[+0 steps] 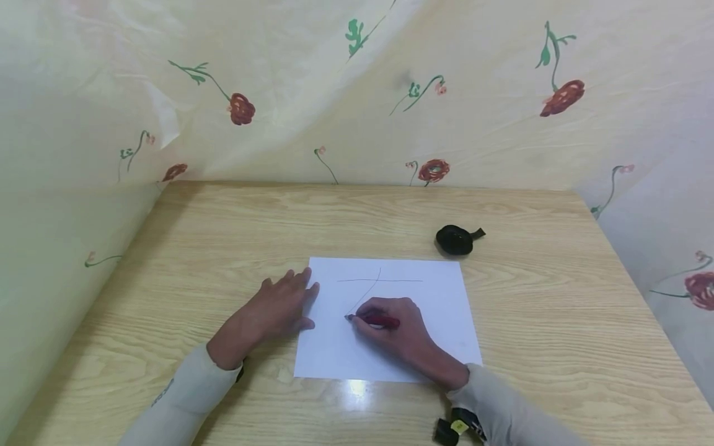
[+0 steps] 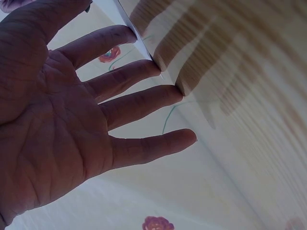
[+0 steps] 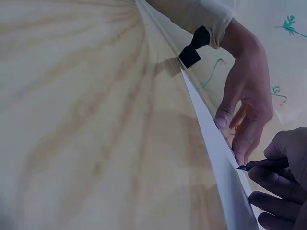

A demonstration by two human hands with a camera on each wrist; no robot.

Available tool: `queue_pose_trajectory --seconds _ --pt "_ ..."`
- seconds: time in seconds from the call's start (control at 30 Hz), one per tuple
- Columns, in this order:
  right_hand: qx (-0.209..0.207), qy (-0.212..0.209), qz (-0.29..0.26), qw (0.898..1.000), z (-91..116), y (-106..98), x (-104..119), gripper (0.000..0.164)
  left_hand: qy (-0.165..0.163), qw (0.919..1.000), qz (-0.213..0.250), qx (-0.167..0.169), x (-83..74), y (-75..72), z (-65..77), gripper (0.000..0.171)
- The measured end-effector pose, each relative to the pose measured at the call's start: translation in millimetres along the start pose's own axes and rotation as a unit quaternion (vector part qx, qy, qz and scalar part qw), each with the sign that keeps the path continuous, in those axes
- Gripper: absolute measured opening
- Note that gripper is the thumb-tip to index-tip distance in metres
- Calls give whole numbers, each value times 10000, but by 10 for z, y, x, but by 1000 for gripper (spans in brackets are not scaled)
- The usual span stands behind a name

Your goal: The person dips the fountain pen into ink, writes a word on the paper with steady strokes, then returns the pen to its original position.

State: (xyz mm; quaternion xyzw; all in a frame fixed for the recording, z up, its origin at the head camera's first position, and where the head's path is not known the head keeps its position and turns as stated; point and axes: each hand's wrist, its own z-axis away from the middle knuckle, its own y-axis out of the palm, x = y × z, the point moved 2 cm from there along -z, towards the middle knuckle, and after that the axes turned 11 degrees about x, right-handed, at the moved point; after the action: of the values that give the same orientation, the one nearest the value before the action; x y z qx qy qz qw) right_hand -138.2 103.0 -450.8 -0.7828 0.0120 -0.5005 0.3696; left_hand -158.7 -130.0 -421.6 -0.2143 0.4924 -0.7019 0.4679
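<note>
A white sheet of paper [image 1: 329,353] lies on the table, with a thin straight line across its upper part and a curved line that crosses it and slants down to the left. My right hand [image 1: 404,328] pinches a dark red pen [image 1: 385,321], whose tip meets the paper at the lower end of the slanting line. In the right wrist view, the dark pen point [image 3: 242,167] shows against the sheet. My left hand [image 1: 279,308] rests at the sheet's left edge, fingers spread, thumb and index finger over the border. The left wrist view shows its bare palm [image 2: 62,120], holding nothing.
Behind the paper's top right corner sits a round black object [image 1: 454,240] with a short tab. The wood-grain table [image 1: 558,297] is bordered by a pale flowered cloth [image 1: 334,93] at the back and sides. A dark wrist device [image 1: 460,426] sits at my right sleeve.
</note>
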Motion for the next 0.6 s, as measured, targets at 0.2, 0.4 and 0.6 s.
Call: queue_pose_trajectory --seconds 0.2,0.4,0.6 --pt "92 -214 -93 9997 7 85 27 7 -20 10000 67 58 1 7 -1 70" --pt "284 -221 -191 9992 22 137 39 5 35 9999 105 27 -2 17 3 70" --pt "339 -437 -121 9984 29 168 44 6 47 10000 31 -1 -9 20 -1 70"
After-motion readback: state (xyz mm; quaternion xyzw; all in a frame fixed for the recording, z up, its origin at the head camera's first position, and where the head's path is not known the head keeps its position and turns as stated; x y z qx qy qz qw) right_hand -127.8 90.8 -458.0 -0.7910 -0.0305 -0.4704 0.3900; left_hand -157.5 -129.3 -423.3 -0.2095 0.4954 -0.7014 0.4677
